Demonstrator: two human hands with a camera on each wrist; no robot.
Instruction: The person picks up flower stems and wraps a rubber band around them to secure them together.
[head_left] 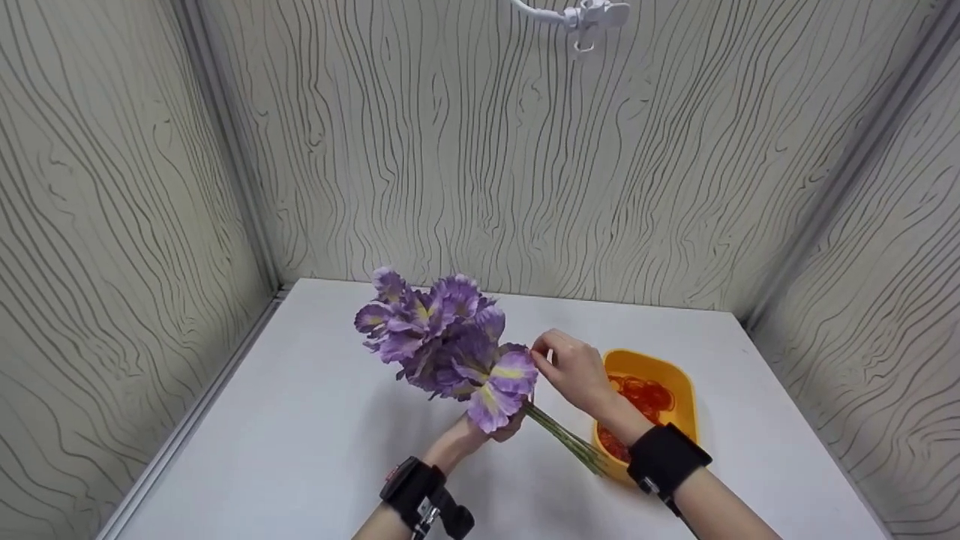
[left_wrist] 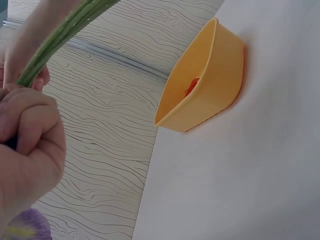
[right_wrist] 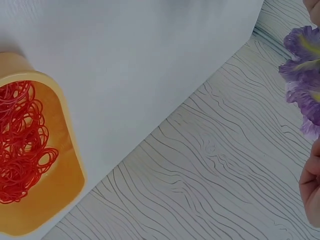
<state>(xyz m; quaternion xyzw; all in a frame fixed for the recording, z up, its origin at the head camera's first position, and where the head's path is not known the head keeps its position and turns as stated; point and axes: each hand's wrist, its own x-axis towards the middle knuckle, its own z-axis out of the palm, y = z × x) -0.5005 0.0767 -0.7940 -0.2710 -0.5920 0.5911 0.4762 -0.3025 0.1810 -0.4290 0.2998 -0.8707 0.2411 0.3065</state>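
Observation:
A bunch of purple artificial irises (head_left: pixel 450 345) with yellow-centred petals leans to the left over the table. My left hand (head_left: pixel 504 426) grips its green stems (head_left: pixel 562 433) just under the blooms, partly hidden by the lowest flower. In the left wrist view, curled fingers (left_wrist: pixel 37 120) wrap the stems. My right hand (head_left: pixel 576 371) is raised beside the lowest bloom, thumb and forefinger brought together at the petal's edge. A thin red rubber band (head_left: pixel 534 391) shows faintly between this hand and the stems; its full loop is hidden.
A yellow-orange bin (head_left: pixel 681 397) stands on the white table (head_left: pixel 300 450) under my right forearm, holding many loose red rubber bands (right_wrist: pixel 22 145). The stem ends overlap its near edge in the head view. Wood-patterned panels enclose the table, and a white clamp (head_left: pixel 592 16) hangs above.

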